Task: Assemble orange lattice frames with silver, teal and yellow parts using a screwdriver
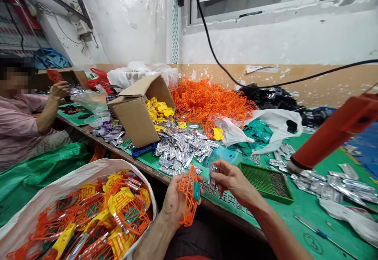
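Observation:
My left hand point(172, 201) is closed around an orange plastic lattice frame point(188, 207), held upright above the table's front edge. A green plastic piece point(196, 191) sits against the frame's right side. Just right of it, my right hand point(234, 179) pinches a small shiny silver part point(212, 174) between thumb and fingers, apart from the frame. Beyond both hands lies a heap of silver parts point(183, 149). Left of my left forearm, a white sack point(144, 173) holds orange, yellow and silver assembled pieces point(121, 201).
A red powered screwdriver point(333, 130) hangs at the right, near a green tray of screws point(265, 181). Behind stand a cardboard box point(134, 114) with yellow parts and an orange lattice pile point(209, 98). A screwdriver point(321, 234) lies front right. A co-worker point(23, 122) sits left.

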Tool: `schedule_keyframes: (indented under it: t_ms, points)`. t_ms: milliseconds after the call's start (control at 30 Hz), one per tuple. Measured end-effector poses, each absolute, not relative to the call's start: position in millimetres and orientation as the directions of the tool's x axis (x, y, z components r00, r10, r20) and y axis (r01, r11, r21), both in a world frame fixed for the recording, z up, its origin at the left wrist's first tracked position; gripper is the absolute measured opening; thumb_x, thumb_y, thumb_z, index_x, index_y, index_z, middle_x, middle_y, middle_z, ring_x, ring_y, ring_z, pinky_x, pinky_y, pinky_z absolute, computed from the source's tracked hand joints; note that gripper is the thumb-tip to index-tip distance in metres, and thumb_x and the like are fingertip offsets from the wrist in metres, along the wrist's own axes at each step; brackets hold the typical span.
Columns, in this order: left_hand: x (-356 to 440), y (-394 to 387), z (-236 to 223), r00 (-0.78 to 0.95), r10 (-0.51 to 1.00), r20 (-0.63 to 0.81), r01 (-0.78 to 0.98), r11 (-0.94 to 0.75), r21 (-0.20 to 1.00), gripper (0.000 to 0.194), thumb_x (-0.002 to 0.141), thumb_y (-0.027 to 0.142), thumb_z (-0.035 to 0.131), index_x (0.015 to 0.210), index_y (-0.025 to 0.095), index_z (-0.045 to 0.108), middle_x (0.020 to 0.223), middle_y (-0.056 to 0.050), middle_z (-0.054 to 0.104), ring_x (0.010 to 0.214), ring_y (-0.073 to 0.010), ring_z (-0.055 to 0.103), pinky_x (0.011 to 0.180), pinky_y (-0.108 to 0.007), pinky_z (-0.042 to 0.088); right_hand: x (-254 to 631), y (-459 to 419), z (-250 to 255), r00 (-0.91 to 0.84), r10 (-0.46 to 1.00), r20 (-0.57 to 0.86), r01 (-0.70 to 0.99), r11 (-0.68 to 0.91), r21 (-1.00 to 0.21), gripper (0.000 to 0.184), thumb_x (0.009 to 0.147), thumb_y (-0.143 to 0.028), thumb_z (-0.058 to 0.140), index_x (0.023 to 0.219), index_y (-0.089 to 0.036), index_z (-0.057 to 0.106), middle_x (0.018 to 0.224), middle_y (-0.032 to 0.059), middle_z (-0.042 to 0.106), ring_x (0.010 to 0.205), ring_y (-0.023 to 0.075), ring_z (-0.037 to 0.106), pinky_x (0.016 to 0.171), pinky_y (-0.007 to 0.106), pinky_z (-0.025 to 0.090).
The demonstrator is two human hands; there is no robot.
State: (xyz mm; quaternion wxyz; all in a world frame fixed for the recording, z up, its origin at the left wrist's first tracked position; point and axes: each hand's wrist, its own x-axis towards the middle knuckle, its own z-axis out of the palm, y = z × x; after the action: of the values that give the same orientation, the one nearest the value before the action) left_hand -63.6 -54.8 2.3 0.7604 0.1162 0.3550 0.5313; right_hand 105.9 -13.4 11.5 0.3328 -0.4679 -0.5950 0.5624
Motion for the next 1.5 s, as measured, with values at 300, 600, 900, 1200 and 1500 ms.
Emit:
schedule_keyframes:
  t_ms: [300,600,900,1200,1500]
  points:
    - [-24,-50,-9,0.242,0.953,-0.182,-0.513,0.285,0.81,0.049,0.079,0.04,0.065,0.121,0.02,0.051,0.101,-0.005,0.067,0.071,-0.0154,0.064,0.064,-0.026,0.049,145,-73,23,-0.363,0.913,-0.185,-0.288,-0.299,-0.91,0.03,0.071,-0.037,0.073,0.077,-0.017,0.052,0.062,-0.0016,0.061,0.048,0.0075,0.053,0.044,0.019,0.045]
    - [-4,-50,-11,0.4,0.917,0.008,0.036,-0.025,0.999,0.07,0.087,0.043,0.058,0.146,0.018,0.031,0.13,-0.014,0.056,0.111,-0.0264,0.058,0.098,-0.037,0.039,155,-89,16,-0.34,0.921,-0.191,-0.228,-0.277,-0.933,0.058,0.07,-0.033,0.074,0.122,-0.019,0.055,0.063,-0.0062,0.056,0.047,0.0075,0.055,0.046,0.022,0.052]
    - [4,-57,2,0.249,0.951,0.181,0.237,-0.241,0.941,0.047,0.09,0.041,0.053,0.133,0.025,0.055,0.138,-0.009,0.053,0.131,-0.029,0.04,0.113,-0.044,0.022,172,-90,-1,-0.286,0.92,-0.268,-0.315,-0.354,-0.88,0.042,0.061,-0.036,0.083,0.089,-0.014,0.06,0.062,-0.0024,0.064,0.048,0.0084,0.059,0.049,0.023,0.054]
    - [-13,-80,15,0.431,0.854,0.291,0.489,-0.493,0.72,0.027,0.084,0.025,0.058,0.106,0.028,0.074,0.1,-0.008,0.074,0.086,-0.0278,0.061,0.078,-0.04,0.051,173,-88,-8,-0.201,0.95,-0.24,-0.374,-0.301,-0.877,0.042,0.062,-0.034,0.083,0.088,-0.015,0.057,0.065,-0.0024,0.064,0.05,0.0094,0.061,0.051,0.024,0.054]
    - [-12,-83,-2,0.423,0.899,-0.112,0.2,0.029,0.979,0.059,0.08,0.036,0.065,0.137,0.03,0.051,0.077,-0.005,0.076,0.05,-0.0183,0.065,0.049,-0.026,0.055,164,-83,-3,-0.044,0.981,-0.19,-0.382,-0.192,-0.904,0.038,0.059,-0.033,0.082,0.082,-0.017,0.056,0.059,-0.0058,0.061,0.047,0.0085,0.058,0.048,0.023,0.052]
